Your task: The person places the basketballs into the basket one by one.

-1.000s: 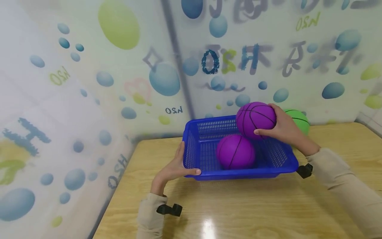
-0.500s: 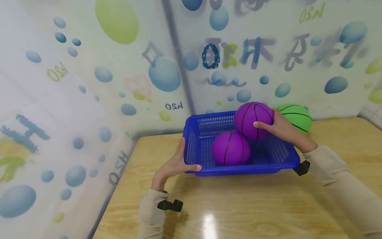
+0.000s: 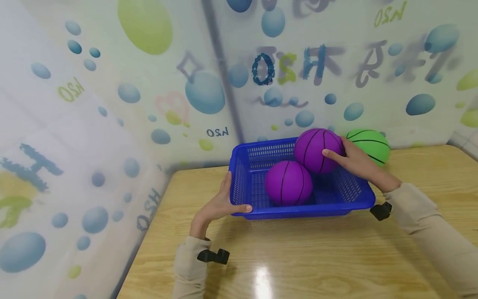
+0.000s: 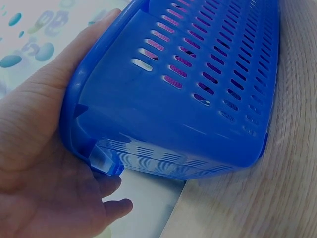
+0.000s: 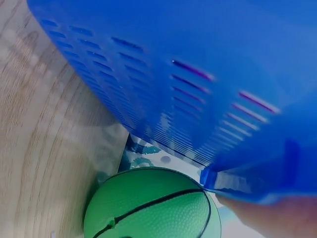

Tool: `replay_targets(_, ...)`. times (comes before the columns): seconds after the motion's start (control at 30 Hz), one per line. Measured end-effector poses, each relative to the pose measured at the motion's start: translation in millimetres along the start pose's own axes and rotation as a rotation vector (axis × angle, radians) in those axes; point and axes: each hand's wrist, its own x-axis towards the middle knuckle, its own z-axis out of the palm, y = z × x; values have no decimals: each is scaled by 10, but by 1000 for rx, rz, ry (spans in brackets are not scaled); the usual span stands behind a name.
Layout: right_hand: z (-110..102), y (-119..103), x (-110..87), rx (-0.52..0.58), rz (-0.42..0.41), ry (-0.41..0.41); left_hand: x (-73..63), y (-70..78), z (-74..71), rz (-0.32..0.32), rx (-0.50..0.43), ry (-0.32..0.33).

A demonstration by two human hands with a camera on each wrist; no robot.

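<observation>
A blue plastic basket (image 3: pixel 306 211) with slotted walls stands on the wooden table. My left hand (image 3: pixel 218 203) grips its near left corner, thumb over the front rim and fingers along the left side; the left wrist view shows this hand (image 4: pixel 44 129) against the rim. Inside the basket lies one purple toy basketball (image 3: pixel 288 183). A second purple basketball (image 3: pixel 318 150) is at the back right of the basket, and my right hand (image 3: pixel 354 160) holds it from the right. Its underside is hidden behind the first ball, so I cannot tell whether it touches the basket floor.
A green basketball (image 3: pixel 369 146) rests on the table (image 3: pixel 317 257) behind my right hand, just outside the basket's right end; the right wrist view shows the green ball (image 5: pixel 153 208) close to the basket wall. A patterned wall (image 3: pixel 157 91) borders the table's back and left.
The lower purple ball has shifted slightly left in the basket. The held purple ball has turned, its seams now more upright. The head view has tilted a little; my left hand keeps its place.
</observation>
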Motion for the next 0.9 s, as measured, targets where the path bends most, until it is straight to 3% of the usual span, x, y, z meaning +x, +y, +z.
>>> replay_targets(0.13, -106, 13, -56, -20, 27, -13, 4, -17, 22, -1, -4, -2)
replay_targets(0.3, -285, 73, -123, -3, 1, 41, 13, -18, 26, 12, -8, 7)
replay_targets(0.57, -493, 294, -278, -25, -145, 331, 37, -6, 7, 10, -5, -1)
replay_targets(0.63, -531, 352, -290, -21, -159, 366, 39, -7, 6, 6, -7, -1)
replay_targets(0.9, -570, 622, -303, -61, -57, 322, 22, -11, 11, 15, -17, 5)
